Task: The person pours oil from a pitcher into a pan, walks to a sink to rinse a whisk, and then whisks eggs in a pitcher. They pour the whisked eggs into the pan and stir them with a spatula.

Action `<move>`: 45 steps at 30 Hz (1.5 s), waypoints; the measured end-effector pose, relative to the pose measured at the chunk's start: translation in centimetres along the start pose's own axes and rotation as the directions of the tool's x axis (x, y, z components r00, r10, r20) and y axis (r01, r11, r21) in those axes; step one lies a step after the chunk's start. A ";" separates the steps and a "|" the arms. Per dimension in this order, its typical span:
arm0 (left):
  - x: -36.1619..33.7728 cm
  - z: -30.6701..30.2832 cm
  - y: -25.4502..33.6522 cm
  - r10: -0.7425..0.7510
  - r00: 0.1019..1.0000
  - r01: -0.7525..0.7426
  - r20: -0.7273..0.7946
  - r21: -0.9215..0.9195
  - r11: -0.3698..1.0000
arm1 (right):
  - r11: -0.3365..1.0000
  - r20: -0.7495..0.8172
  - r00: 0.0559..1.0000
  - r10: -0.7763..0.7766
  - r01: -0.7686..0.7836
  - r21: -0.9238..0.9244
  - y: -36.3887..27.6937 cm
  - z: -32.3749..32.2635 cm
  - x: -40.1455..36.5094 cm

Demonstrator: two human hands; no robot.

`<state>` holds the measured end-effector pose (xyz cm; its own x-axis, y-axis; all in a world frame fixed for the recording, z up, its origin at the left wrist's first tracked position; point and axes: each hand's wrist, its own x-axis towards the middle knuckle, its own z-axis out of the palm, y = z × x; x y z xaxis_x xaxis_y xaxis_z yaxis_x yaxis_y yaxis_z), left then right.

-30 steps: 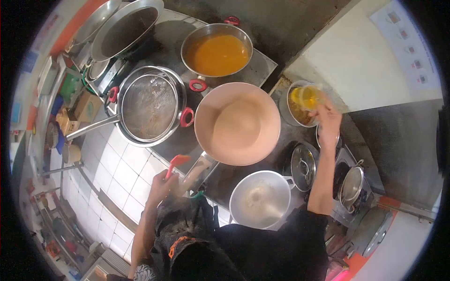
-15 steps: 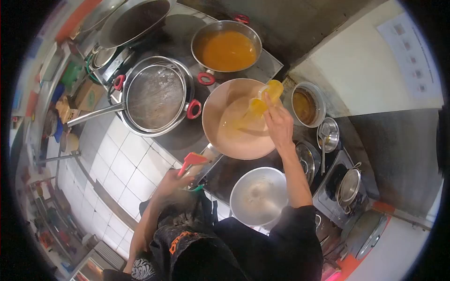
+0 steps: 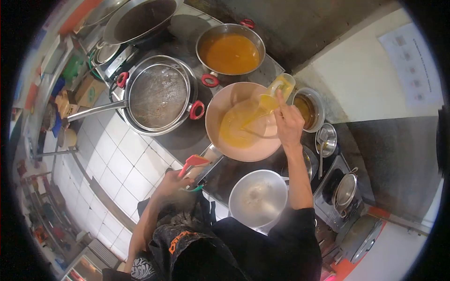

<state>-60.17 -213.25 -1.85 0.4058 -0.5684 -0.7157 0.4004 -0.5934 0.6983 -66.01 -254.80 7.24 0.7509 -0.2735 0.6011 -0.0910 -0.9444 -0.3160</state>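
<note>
My right hand (image 3: 289, 122) is closed on a clear container (image 3: 283, 85), tipped over the right rim of a wide pan with a pinkish-beige inside (image 3: 234, 96). Yellow liquid (image 3: 238, 130) streams from the container and lies in a pool on the pan's bottom. Lower left, my left hand (image 3: 172, 182) is wrapped round a red spatula (image 3: 193, 163), its blade just left of the pan's handle (image 3: 209, 156). A light metal pan (image 3: 259, 196) with a little whitish residue sits below the wide pan, close to my body.
Behind stands a pot of orange liquid (image 3: 231, 52). At left, a strainer (image 3: 158, 96) rests in a red-handled pot. A tub of brown liquid (image 3: 318, 108), a metal bowl with a slotted turner (image 3: 327, 140) and a small burner (image 3: 329, 191) are at right.
The container has tilted further and more yellow liquid has spread in the wide pan. My right hand has moved slightly right and down. My left hand has hardly moved.
</note>
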 end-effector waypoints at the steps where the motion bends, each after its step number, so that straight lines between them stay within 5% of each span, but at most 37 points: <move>1: -0.3 0.2 0.6 -0.005 1.000 0.004 -0.003 -0.019 1.000 | 1.000 0.004 1.000 -0.002 0.003 -0.015 0.0 -0.3 0.1; 17: -0.7 0.1 2.4 -0.028 0.999 0.027 0.026 0.055 0.998 | 0.997 -0.171 0.983 -0.070 0.074 0.015 -1.3 -2.6 1.4; 20: -0.1 0.2 0.7 0.025 0.999 -0.025 0.032 0.010 1.000 | 0.996 -0.136 0.990 0.029 -0.017 0.087 -0.6 -1.4 -0.1; 23: 0.1 0.5 -0.1 0.056 0.998 -0.052 0.036 -0.101 0.993 | 0.670 0.045 0.815 0.577 -0.504 0.545 -0.2 1.8 -2.5; 26: 0.1 0.8 -0.8 0.073 0.997 -0.072 0.001 -0.115 0.991 | 0.281 0.255 0.646 0.719 -0.606 0.744 2.8 4.3 -5.7; 29: 0.1 0.3 -0.1 0.072 0.996 -0.077 0.050 0.099 0.992 | 0.264 0.175 0.589 0.789 -0.582 0.769 4.8 2.6 -5.3; 32: 0.0 0.6 0.4 0.081 0.997 -0.081 0.017 0.012 0.997 | 0.281 0.064 0.558 0.827 -0.509 0.814 9.2 -0.2 -4.2; 38: -0.4 1.4 2.8 0.041 0.999 -0.041 -0.005 0.070 0.997 | 0.260 0.091 0.456 0.885 -0.647 0.717 21.7 0.4 -8.0; 42: 0.0 0.4 1.7 0.036 0.999 -0.037 0.031 0.036 0.999 | 0.294 0.141 0.455 0.879 -0.750 0.592 23.7 0.4 -12.5; 43: 0.6 -0.3 -0.2 0.059 0.998 -0.059 0.007 0.058 0.997 | 0.391 0.082 0.469 0.879 -0.809 0.438 23.1 -0.5 -13.8; 45: 0.7 -0.2 -1.3 0.099 0.994 -0.097 -0.046 0.042 0.994 | 0.370 0.085 0.390 0.917 -0.911 0.185 21.3 -3.2 -17.4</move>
<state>-60.17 -212.77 -3.27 0.4808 -0.5975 -0.6418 0.3239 -0.5591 0.7632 -83.12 -270.73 -7.56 0.2647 -0.9571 -0.1181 -0.5961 -0.0661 -0.8002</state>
